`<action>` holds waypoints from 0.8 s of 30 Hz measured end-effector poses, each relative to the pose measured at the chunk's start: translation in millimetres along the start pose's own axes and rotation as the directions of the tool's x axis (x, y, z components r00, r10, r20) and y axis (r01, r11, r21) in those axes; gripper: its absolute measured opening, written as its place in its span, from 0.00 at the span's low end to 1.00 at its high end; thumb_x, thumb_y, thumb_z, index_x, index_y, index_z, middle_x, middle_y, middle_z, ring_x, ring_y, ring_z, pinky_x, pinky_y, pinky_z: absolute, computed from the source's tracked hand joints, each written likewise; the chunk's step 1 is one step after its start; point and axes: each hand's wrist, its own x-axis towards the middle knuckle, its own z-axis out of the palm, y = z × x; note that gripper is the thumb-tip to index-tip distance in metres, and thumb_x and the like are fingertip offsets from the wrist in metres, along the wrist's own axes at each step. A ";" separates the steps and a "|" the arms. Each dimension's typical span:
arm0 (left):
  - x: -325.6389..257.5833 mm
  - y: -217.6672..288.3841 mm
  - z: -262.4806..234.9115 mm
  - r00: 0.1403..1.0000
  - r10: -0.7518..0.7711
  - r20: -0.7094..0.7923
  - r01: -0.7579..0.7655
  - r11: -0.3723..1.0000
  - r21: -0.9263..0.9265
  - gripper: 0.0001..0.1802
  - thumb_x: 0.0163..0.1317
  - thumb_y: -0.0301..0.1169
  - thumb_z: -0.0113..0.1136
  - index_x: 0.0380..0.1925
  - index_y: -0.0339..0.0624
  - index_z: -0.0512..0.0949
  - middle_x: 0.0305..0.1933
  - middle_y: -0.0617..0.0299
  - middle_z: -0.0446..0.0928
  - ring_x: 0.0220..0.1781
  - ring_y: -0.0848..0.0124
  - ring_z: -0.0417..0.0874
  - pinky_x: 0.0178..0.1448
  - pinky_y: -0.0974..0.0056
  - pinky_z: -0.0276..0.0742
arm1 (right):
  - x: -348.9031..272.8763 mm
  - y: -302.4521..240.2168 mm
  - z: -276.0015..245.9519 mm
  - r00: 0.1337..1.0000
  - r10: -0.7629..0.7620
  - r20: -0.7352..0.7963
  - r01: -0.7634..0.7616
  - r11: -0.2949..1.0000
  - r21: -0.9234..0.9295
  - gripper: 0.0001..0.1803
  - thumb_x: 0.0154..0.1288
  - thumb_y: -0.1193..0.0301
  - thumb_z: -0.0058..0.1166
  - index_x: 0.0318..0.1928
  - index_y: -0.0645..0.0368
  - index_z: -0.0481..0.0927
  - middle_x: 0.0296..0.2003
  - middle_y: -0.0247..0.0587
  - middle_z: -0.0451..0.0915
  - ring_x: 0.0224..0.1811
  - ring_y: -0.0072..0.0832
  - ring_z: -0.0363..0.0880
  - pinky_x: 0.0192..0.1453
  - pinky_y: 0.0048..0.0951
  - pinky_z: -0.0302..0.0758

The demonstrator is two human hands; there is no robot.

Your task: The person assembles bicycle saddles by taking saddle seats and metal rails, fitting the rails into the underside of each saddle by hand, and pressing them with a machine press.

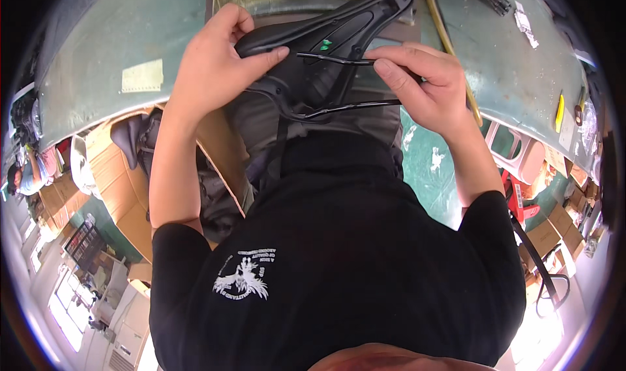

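1. Found left hand (218,61) clamped firm on wide rear end of black moulded-plastic bicycle saddle (306,74), w/ thumb on underside & fingers round far edge.
2. Logged saddle posn: approx. centre, betw. both hands, over near edge of worktop & in front of torso; seen tilted, underside showing, narrow nose aimed to upper R.
3. Found right hand (427,84) narrowed to a pinch, thumb vs. index, on upper thin glossy black bent rod (336,59); seen crossing saddle underside, w/ tip toward left thumb. Cannot tell if tip touches saddle.
4. Noted lower thin glossy black bent rod (355,105), running from saddle rear to under right hand. Cannot tell if held there, nor if joined to upper rod.
5. Noted small bright-green marks (326,45) on saddle underside, just above upper rod.
6. Recorded on grey-green smooth worktop (156,29): cream rectangular paper slip (142,76) at L; long tan curved strip (438,15) just beyond right hand; slim yellow cutter-like tool (560,113) at far R, well apart from saddle.
7. Recorded below worktop: open brown cardboard box (134,205) w/ dark items at L; pale-pink plastic stool (531,159) at R.
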 end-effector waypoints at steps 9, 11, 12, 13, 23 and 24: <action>-54.3 -13.4 42.1 0.973 0.008 0.229 0.144 0.755 -0.640 0.20 0.71 0.27 0.67 0.62 0.39 0.80 0.48 0.65 0.82 0.49 0.77 0.80 0.56 0.71 0.76 | -14.1 2.1 -7.7 0.986 0.033 0.165 -0.020 0.997 -0.079 0.07 0.62 0.74 0.73 0.41 0.61 0.91 0.24 0.37 0.82 0.24 0.29 0.80 0.27 0.29 0.74; -61.4 -8.8 47.5 0.978 0.013 0.206 0.124 0.761 -0.636 0.20 0.71 0.27 0.67 0.62 0.40 0.80 0.49 0.66 0.82 0.49 0.78 0.80 0.56 0.72 0.75 | -19.7 2.0 -9.5 0.978 -0.011 0.210 0.024 0.998 -0.058 0.08 0.64 0.76 0.71 0.44 0.63 0.90 0.24 0.36 0.80 0.23 0.27 0.77 0.26 0.28 0.70; -65.0 -6.5 49.2 0.984 0.023 0.177 0.094 0.776 -0.623 0.20 0.72 0.27 0.67 0.63 0.40 0.80 0.49 0.67 0.82 0.49 0.79 0.79 0.56 0.73 0.75 | -22.3 1.6 -9.8 0.968 -0.068 0.242 0.078 0.996 -0.033 0.10 0.65 0.78 0.69 0.46 0.65 0.89 0.23 0.36 0.78 0.22 0.24 0.74 0.24 0.27 0.67; -68.3 -4.1 50.3 0.984 0.017 0.179 0.101 0.772 -0.627 0.20 0.72 0.27 0.67 0.63 0.40 0.80 0.49 0.67 0.82 0.49 0.79 0.79 0.56 0.73 0.75 | -23.6 0.1 -10.6 0.966 -0.063 0.249 0.073 0.997 -0.031 0.10 0.65 0.78 0.69 0.46 0.65 0.89 0.23 0.36 0.78 0.22 0.24 0.74 0.24 0.27 0.67; -77.1 -7.2 42.7 0.962 0.150 0.229 0.033 0.768 -0.639 0.23 0.70 0.26 0.68 0.64 0.38 0.77 0.54 0.66 0.80 0.53 0.78 0.79 0.59 0.71 0.74 | -13.4 -28.0 -21.3 0.922 -0.161 0.353 0.208 0.973 -0.101 0.11 0.58 0.73 0.75 0.41 0.61 0.89 0.20 0.35 0.73 0.18 0.30 0.71 0.21 0.32 0.64; -76.3 -7.6 41.7 0.957 0.150 0.247 0.044 0.769 -0.638 0.24 0.69 0.26 0.69 0.64 0.37 0.76 0.55 0.65 0.80 0.55 0.77 0.78 0.60 0.70 0.73 | -12.9 -30.2 -20.9 0.927 -0.152 0.343 0.208 0.969 -0.131 0.10 0.55 0.72 0.77 0.38 0.59 0.90 0.19 0.34 0.72 0.18 0.31 0.72 0.21 0.33 0.65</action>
